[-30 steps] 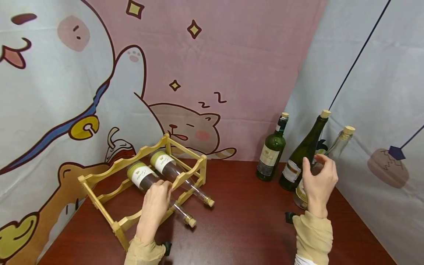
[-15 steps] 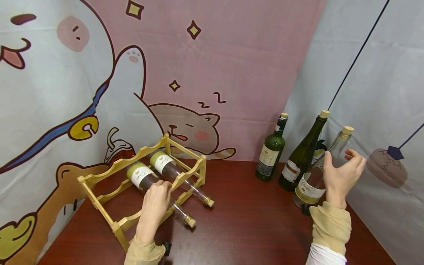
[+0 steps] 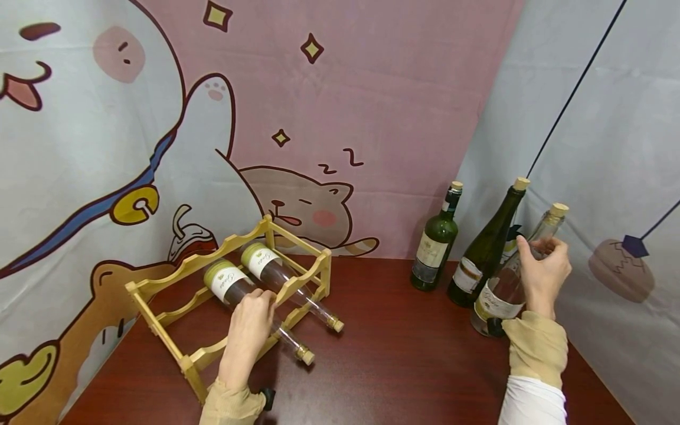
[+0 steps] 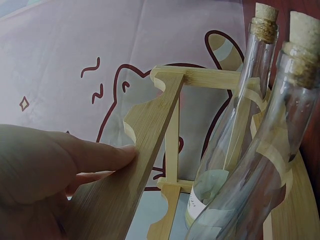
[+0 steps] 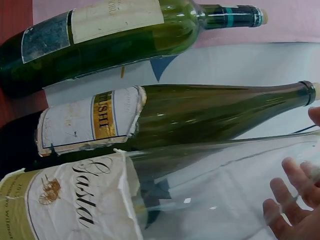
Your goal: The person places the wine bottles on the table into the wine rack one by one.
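My left hand [image 3: 248, 326] grips the top front rail of a wooden wine rack [image 3: 186, 365]; in the left wrist view its finger lies along the scalloped rail [image 4: 150, 135]. Two clear corked wine bottles lie in the rack, a nearer bottle [image 3: 228, 280] beside my hand and a farther bottle [image 3: 262, 260], necks pointing toward the front right. At the right, my right hand [image 3: 544, 274] is spread about the upper part of a standing clear wine bottle [image 3: 496, 304]. In the right wrist view its fingers [image 5: 286, 210] sit at one side of the glass, the thumb at the other, slightly apart.
A dark green corked bottle [image 3: 480, 254] stands just left of the clear one, and a shorter green bottle [image 3: 435, 251] stands farther left. All are on a dark red-brown table [image 3: 382, 354]. A printed cloth [image 3: 404, 118] hangs close behind.
My right hand has moved right, past the clear bottle's near side, then back left so that thumb and fingers stand either side of it. My left hand and the rack have stayed put.
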The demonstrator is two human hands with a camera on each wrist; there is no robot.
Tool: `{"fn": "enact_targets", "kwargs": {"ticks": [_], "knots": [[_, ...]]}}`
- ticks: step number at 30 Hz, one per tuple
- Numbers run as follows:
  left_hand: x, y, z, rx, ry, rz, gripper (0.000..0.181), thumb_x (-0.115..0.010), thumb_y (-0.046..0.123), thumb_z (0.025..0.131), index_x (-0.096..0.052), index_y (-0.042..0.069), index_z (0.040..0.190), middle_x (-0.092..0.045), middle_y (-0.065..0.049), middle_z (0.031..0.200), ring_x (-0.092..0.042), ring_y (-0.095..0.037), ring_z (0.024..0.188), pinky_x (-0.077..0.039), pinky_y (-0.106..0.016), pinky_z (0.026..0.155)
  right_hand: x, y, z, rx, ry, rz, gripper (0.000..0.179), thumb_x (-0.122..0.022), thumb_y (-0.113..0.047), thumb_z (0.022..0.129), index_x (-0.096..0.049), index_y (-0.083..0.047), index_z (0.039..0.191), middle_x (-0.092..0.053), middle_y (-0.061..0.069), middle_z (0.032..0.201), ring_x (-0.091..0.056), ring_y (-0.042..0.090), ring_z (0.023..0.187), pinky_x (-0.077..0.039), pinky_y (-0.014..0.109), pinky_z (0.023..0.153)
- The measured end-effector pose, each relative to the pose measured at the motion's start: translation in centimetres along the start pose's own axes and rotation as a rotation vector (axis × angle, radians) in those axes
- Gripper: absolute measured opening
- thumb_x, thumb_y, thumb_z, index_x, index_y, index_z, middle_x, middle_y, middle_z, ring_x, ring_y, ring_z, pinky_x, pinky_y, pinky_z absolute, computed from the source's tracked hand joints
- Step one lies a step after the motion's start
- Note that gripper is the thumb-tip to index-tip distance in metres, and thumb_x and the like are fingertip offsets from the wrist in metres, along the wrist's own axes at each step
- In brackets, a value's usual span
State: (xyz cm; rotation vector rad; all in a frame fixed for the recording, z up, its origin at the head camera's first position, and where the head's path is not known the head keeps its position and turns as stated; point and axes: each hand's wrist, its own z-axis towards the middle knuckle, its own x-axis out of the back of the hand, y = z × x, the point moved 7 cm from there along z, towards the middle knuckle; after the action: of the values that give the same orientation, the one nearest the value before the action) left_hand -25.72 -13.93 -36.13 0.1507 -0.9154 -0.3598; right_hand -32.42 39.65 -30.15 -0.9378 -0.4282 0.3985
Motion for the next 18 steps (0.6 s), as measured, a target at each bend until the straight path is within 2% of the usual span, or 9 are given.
{"fn": "enact_targets", "kwargs": {"ticks": [3,7,18], "knots": [[0.0,0.0,0.0,0.002,-0.004,-0.002,0.008,-0.072,0.001,0.076,-0.068,-0.001,0.083,-0.064,-0.013,0.075,-0.063,-0.033,0.068,-0.05,-0.044,0.059,-0.4,0.1,0.1,0.01,-0.017,-0.001,0.024,-0.07,-0.038,0.08,-0.047,-0.033,0.085,-0.045,-0.026,0.073,-0.044,-0.013,0.068,-0.032,0.008,0.066],[0.0,0.0,0.0,0.005,-0.01,-0.006,0.008,-0.071,0.001,0.077,-0.068,-0.001,0.083,-0.064,-0.013,0.075,-0.063,-0.033,0.068,-0.05,-0.044,0.059,-0.7,0.1,0.1,0.025,-0.02,-0.008,0.023,-0.068,-0.038,0.082,-0.046,-0.034,0.079,-0.044,-0.026,0.067,-0.04,-0.012,0.062,-0.031,0.01,0.063],[0.1,0.0,0.1,0.015,-0.019,-0.009,0.007,-0.071,0.002,0.077,-0.068,-0.001,0.083,-0.065,-0.013,0.076,-0.063,-0.033,0.068,-0.05,-0.044,0.059,-1.2,0.2,-0.4,0.068,0.015,0.019,0.02,-0.062,-0.034,0.087,-0.043,-0.036,0.079,-0.042,-0.029,0.067,-0.039,-0.011,0.06,-0.031,0.009,0.061]]}}
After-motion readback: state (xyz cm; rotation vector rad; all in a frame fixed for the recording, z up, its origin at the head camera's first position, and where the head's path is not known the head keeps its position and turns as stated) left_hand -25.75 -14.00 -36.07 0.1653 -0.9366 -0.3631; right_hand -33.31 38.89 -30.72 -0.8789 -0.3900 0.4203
